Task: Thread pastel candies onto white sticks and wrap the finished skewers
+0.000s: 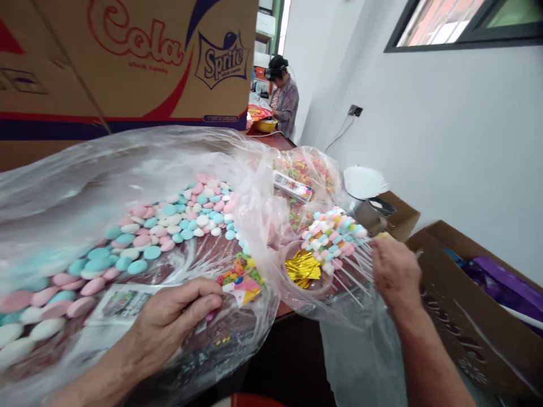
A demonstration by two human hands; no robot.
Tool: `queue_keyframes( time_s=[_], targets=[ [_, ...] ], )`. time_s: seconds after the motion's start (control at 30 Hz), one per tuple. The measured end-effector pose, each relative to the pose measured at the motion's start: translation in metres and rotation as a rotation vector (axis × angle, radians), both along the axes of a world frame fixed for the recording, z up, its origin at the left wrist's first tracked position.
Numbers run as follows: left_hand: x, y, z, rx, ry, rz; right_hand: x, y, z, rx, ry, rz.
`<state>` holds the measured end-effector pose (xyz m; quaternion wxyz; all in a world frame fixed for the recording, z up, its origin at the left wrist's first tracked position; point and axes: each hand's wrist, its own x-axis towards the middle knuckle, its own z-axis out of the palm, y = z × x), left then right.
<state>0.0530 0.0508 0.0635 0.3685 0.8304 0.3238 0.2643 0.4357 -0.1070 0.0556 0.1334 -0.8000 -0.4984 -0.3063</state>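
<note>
My left hand (176, 316) is closed in a pinch at the edge of a small printed packet (242, 291), with colourful ring candies at its top. Pastel pink, blue and white candy discs (167, 217) lie in a large clear plastic bag (178, 144) beyond that hand. My right hand (395, 270) is curled beside the white stick ends of a bundle of pastel candy skewers (333, 240); its fingertips are hidden, so what they grip cannot be made out. Between my hands, gold twist ties (303, 268) sit in a round clear container.
A large cardboard box (139, 62) stands at the back left. A bag of ring candies (324, 172) has a stack of printed cards (292, 186) on it. Cardboard boxes (449, 294) and a metal pot (373, 215) stand to the right. Another person (288, 102) works farther back.
</note>
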Motion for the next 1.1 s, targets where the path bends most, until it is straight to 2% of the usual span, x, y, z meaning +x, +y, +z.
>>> queue_keyframes(
  time_s=[0.1,0.17,0.27,0.37,0.53,0.77,0.87,1.03,1.1],
  targets=[
    [-0.005,0.002,0.002,-0.139,-0.042,-0.080,-0.012,-0.003,0.010,0.272,0.150,0.159],
    [-0.010,0.004,0.002,-0.209,-0.051,-0.115,-0.029,-0.003,0.017,0.320,0.262,0.372],
    [-0.017,0.006,-0.001,-0.273,-0.054,-0.114,-0.061,0.004,0.026,0.222,0.298,0.641],
    [-0.020,0.005,-0.004,-0.340,-0.081,-0.100,-0.085,0.015,0.029,0.134,0.291,0.797],
    [-0.022,0.005,-0.004,-0.428,-0.112,-0.114,-0.095,0.028,0.027,0.088,0.236,0.869],
    [-0.018,0.005,-0.003,-0.526,-0.127,-0.101,-0.097,0.029,0.031,0.051,0.067,0.950],
    [-0.016,0.004,-0.002,-0.548,-0.079,-0.109,-0.098,0.030,0.033,-0.010,0.094,0.988],
    [-0.015,0.006,0.004,-0.416,0.054,-0.146,-0.106,0.037,0.030,-0.076,0.256,1.043],
    [-0.016,0.008,0.009,-0.433,0.129,-0.202,-0.110,0.040,0.027,-0.087,0.292,1.053]
  ],
)
